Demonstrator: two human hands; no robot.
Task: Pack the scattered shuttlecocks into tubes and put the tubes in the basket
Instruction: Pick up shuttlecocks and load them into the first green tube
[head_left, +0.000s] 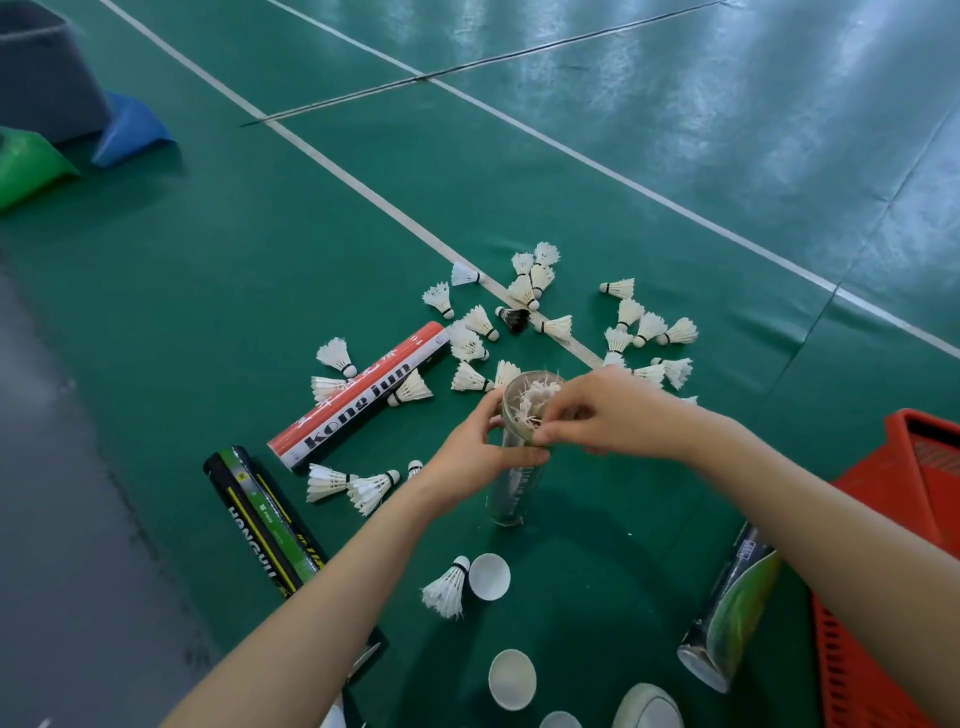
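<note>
Head view: the left hand grips a dark upright tube on the green floor. The right hand pinches a white feathered shuttlecock at its mouth. Many scattered shuttlecocks remain, and I see no tube in the red plastic basket, so most work is left, I judge.

Green court mat w/ white line; blue wedge, green wedge nr grey tub, top-left.

Printed "Kong jun" in black letters along the red-and-white tube, with "04" near its far end. Printed "HONGUI" in white on the black tube, the rest hidden.
</note>
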